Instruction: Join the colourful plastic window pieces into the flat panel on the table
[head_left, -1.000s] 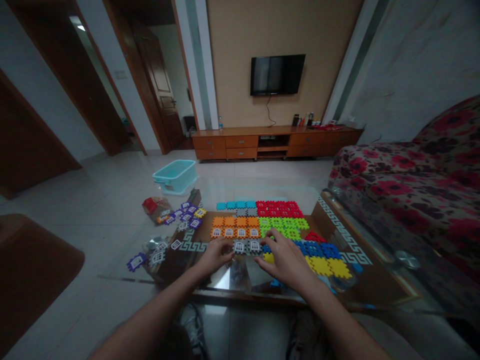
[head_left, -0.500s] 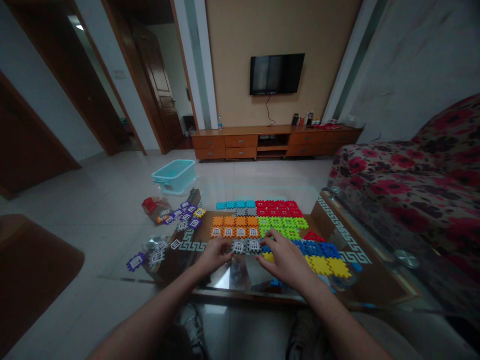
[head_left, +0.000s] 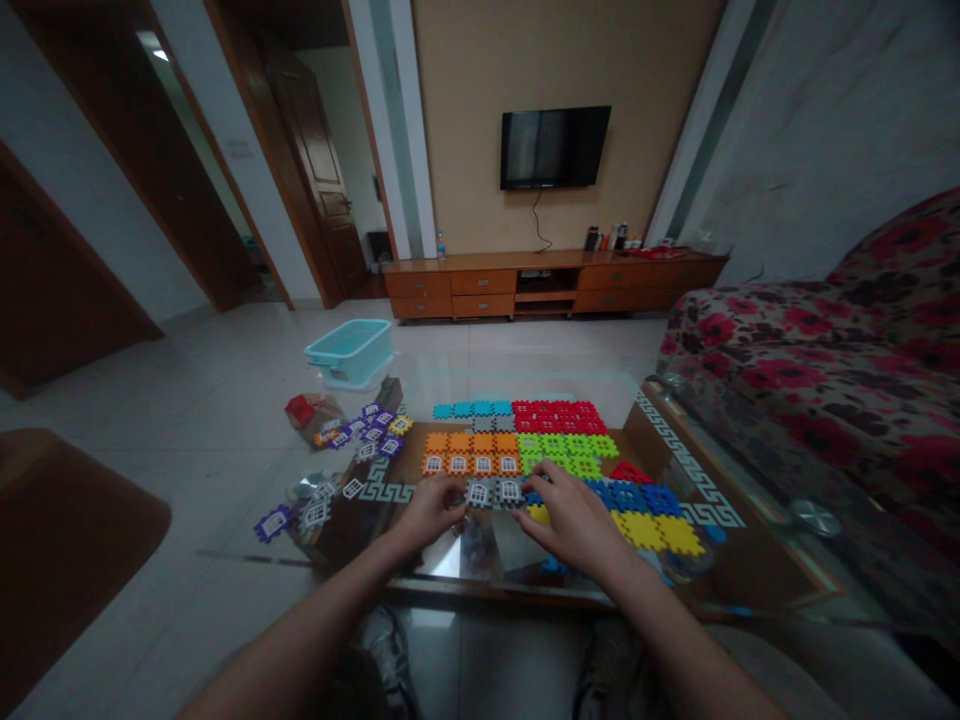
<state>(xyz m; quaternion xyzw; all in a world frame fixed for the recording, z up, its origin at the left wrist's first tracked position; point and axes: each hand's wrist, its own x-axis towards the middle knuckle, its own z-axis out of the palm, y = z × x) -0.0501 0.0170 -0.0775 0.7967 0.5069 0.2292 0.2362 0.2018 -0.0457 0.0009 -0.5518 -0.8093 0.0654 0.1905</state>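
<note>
Curling both hands' fingers point(head_left: 450, 492) onto grey tiles point(head_left: 487, 492), well apart from a teal tub point(head_left: 349, 350).

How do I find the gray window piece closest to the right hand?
Find the glass coffee table beside the flowery sofa. Near its front edge, two gray window tiles sit between the left hand and right hand. Pick the right one, nearest that hand.

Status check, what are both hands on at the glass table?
Left hand at grey plastic tiles; right hand beside them, by blue tiles. Grip unclear on both. Nothing blocking.
</note>
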